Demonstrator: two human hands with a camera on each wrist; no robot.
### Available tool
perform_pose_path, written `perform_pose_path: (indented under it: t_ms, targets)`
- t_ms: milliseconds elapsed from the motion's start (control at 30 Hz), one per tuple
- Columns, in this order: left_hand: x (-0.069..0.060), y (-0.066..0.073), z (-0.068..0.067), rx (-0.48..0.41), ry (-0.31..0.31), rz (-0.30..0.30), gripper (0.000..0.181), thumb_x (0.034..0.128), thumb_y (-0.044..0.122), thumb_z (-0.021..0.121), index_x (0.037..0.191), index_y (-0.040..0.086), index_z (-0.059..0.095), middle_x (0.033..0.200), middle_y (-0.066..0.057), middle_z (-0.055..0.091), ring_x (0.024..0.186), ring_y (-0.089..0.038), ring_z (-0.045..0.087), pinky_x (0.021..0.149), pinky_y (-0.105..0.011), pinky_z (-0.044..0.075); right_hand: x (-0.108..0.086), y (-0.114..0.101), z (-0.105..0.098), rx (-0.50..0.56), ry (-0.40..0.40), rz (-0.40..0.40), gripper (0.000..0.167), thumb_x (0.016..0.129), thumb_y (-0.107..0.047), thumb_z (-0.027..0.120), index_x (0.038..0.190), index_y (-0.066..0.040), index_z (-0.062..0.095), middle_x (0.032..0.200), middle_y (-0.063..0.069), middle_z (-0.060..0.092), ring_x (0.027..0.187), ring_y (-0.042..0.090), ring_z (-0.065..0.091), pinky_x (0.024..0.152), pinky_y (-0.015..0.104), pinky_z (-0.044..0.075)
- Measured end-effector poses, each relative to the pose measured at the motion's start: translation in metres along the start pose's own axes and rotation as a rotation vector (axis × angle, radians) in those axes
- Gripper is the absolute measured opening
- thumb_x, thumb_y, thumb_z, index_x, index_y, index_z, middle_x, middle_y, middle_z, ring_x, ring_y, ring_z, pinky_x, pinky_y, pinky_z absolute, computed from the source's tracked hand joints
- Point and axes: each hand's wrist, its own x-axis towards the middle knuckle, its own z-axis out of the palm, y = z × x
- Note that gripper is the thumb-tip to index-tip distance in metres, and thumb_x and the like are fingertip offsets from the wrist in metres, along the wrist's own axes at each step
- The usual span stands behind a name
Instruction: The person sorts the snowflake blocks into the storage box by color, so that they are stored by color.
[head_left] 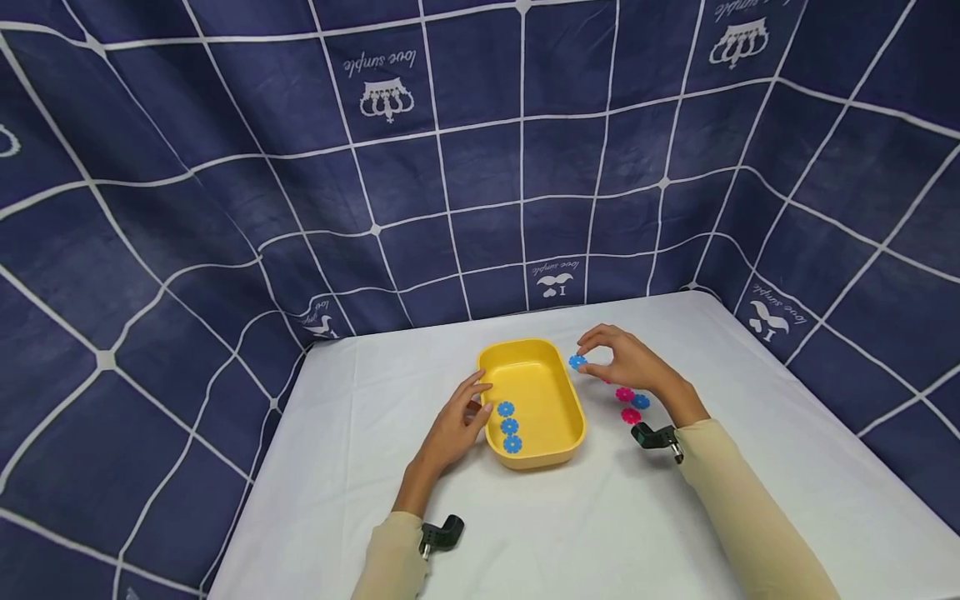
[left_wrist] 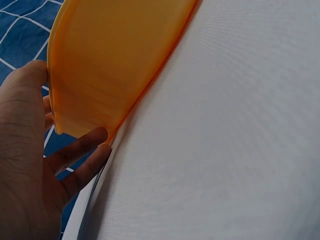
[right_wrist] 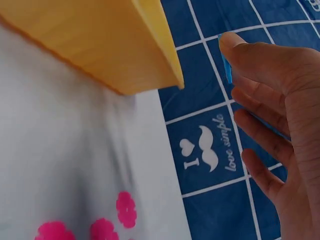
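Note:
My right hand (head_left: 626, 358) pinches a blue flower-shaped disc (head_left: 577, 362) between thumb and fingers, just outside the right rim of a yellow tray (head_left: 536, 387). In the right wrist view the disc (right_wrist: 226, 65) shows edge-on at the thumb tip. My left hand (head_left: 453, 425) rests against the tray's left side, fingers fairly straight and touching its rim. The left wrist view shows the left hand (left_wrist: 40, 150) with its thumb by the rim and two fingertips low against the wall. Three blue discs (head_left: 509, 426) lie in a row on the tray floor, along its left side.
Right of the tray, pink flower-shaped discs (head_left: 625, 393) and another blue disc (head_left: 640, 401) lie on the white tablecloth (head_left: 375, 433). One pink disc is partly hidden under the right hand. A dark blue checked curtain (head_left: 480, 167) hangs behind the table and along its sides.

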Motion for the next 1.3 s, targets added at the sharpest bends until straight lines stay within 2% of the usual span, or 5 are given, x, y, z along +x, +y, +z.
perform_pose_path:
  t_ms: [500, 967, 1300]
  targets:
    - [0.003, 0.003, -0.002, 0.016, 0.005, 0.025, 0.047, 0.1123, 0.036, 0.059, 0.154, 0.014, 0.057, 0.173, 0.011, 0.034, 0.112, -0.015, 0.067, 0.092, -0.033, 0.062, 0.035, -0.029, 0.011, 0.035, 0.009, -0.119, 0.028, 0.091, -0.025, 0.089, 0.113, -0.009, 0.083, 0.128, 0.008, 0.070, 0.126, 0.033, 0.062, 0.114, 0.060, 0.049]
    - [0.002, 0.004, -0.001, 0.000, -0.012, -0.006, 0.047, 0.1122, 0.036, 0.059, 0.155, 0.016, 0.056, 0.174, 0.013, 0.032, 0.115, -0.015, 0.067, 0.092, -0.033, 0.062, 0.060, -0.054, 0.022, 0.045, -0.038, -0.211, 0.028, 0.093, -0.025, 0.087, 0.115, -0.008, 0.082, 0.132, 0.009, 0.070, 0.128, 0.033, 0.063, 0.114, 0.057, 0.049]
    - [0.001, 0.005, -0.002, -0.011, -0.020, -0.002, 0.047, 0.1124, 0.034, 0.059, 0.155, 0.014, 0.055, 0.174, 0.015, 0.031, 0.116, -0.017, 0.067, 0.092, -0.034, 0.062, 0.074, -0.063, 0.039, 0.058, -0.086, -0.189, 0.030, 0.092, -0.030, 0.087, 0.114, -0.010, 0.082, 0.130, 0.007, 0.071, 0.128, 0.031, 0.063, 0.117, 0.058, 0.047]
